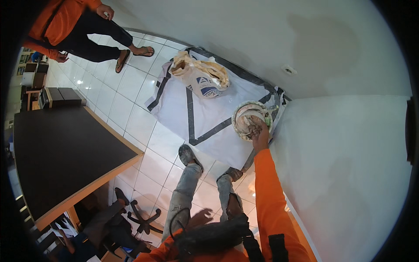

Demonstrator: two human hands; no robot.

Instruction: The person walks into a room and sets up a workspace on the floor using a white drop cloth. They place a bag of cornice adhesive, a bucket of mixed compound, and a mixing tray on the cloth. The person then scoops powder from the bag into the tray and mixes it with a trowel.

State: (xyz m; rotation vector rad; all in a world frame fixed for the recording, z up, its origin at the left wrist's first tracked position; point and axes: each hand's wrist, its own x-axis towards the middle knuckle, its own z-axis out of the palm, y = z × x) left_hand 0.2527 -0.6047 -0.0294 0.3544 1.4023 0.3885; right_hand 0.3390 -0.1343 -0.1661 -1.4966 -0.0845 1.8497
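My right arm in an orange sleeve stretches forward. My right hand is at the near side of a round, paste-smeared bucket, its fingers down over the pale contents. Whether those fingers grip anything cannot be made out. The bucket stands at the right end of a white sheet with black strips, spread on the tiles by the wall. My left hand is low beside my legs, in shade, its fingers apart and nothing seen in them. On the sheet's far part rests an opened white sack with blue print and a crumpled yellowish top.
A dark-topped desk with a wooden edge fills the left. Below it are a swivel chair base and a seated person. Another person in orange stands at the upper left. Pale walls close in the right, with a small fitting.
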